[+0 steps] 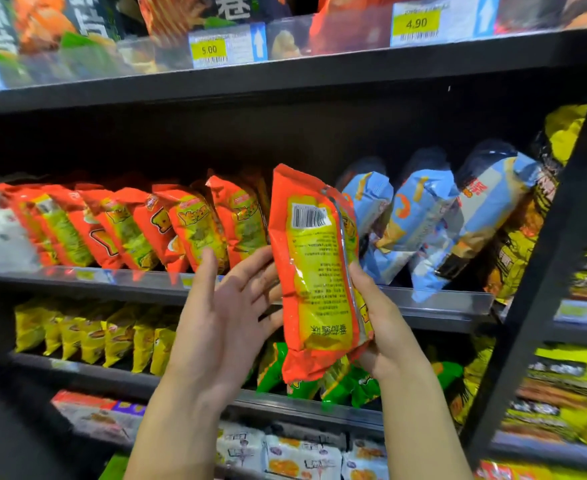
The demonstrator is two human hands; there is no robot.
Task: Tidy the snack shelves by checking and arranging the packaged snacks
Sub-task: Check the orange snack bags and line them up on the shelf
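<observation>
— Both forearms are reaching up from the near edge. What are the hands doing?

— Left hand [229,313] is lying open with its fingers straight. Its fingertips are touching or almost touching the left edge of the orange snack packet [314,271]; I cannot tell which. Right hand [385,327] is gripping that packet by its lower right edge, with the thumb running up the side and the fingers hiding behind.

— Where is the packet sitting?

— It is hanging in the air in front of the middle shelf rail [441,299]. It is sitting between the row of orange packets [195,230] on the left and the blue packets [420,220] on the right. Its back is facing the camera, with the barcode [308,216] near the top and the print reading upside down.

— So what is worrying you?

— One hand is carrying it by a glossy edge. I am judging a slip possible unless the open hand is closing in, and the packet would be dropping toward the green packets [340,382] on the shelf below. Going back as it is, it would be standing inverted and back-out against its row. That orange row is leaning left, so a hard push could be toppling it. One blue packet is poking over the rail, and a brushing right arm could be tipping it out.
</observation>
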